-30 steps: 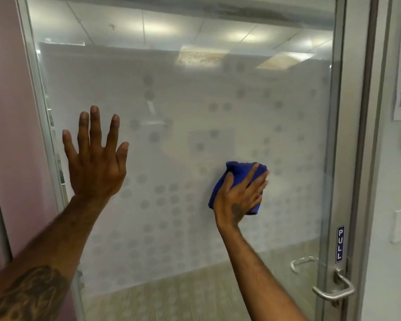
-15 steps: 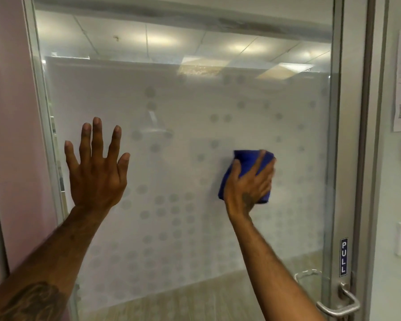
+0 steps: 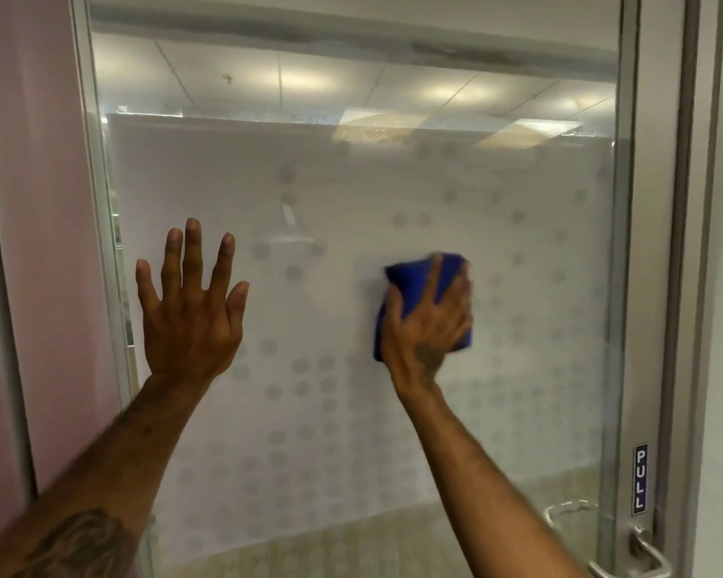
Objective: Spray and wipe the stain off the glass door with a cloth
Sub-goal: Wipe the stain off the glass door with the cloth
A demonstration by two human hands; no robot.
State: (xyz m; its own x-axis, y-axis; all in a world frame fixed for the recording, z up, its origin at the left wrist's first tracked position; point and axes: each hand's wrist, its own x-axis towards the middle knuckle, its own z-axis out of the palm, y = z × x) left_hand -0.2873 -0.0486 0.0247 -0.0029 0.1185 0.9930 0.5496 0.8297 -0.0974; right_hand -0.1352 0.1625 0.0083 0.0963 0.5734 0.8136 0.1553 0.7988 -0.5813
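L hand [image 3: 191, 323] flat on glass door [image 3: 351, 194], left part. R hand [image 3: 428, 327] to its right, cloth [image 3: 408, 277] between palm & glass. PULL sticker [image 3: 640, 478] on frame far right, handle [image 3: 643, 556] just below.

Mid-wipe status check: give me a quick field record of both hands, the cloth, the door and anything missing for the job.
Left hand: fingers spread, palm apparently braced on the glass door, left side
Right hand: presses the blue cloth against the glass, right of centre
Cloth position: bunched under the right hand, on the frosted dotted film
Stain: cannot tell
Spray bottle: not in view
Door handle: lower right, below the PULL label
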